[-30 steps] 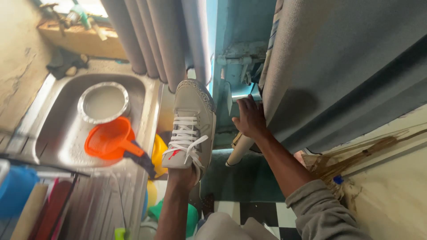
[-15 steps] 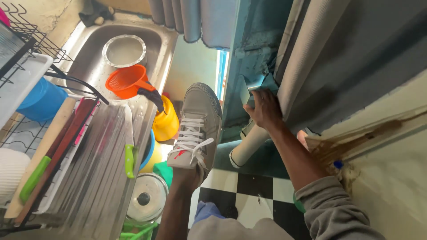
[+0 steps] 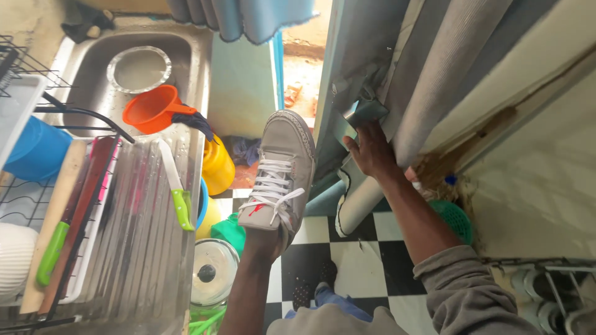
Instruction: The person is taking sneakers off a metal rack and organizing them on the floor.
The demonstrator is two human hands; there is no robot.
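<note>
Left hand (image 3: 264,241) clamped on heel of grey suede sneaker (image 3: 280,170), white laces; right hand (image 3: 371,151) grips metal door latch (image 3: 362,111).

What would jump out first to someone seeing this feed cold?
The grey sneaker with white laces, held up by its heel in the left hand at centre frame, draws the eye first. Just right of it, the right hand rests on the edge of the door, which stands ajar. At upper left, a bright orange strainer sits in the steel sink.
</note>
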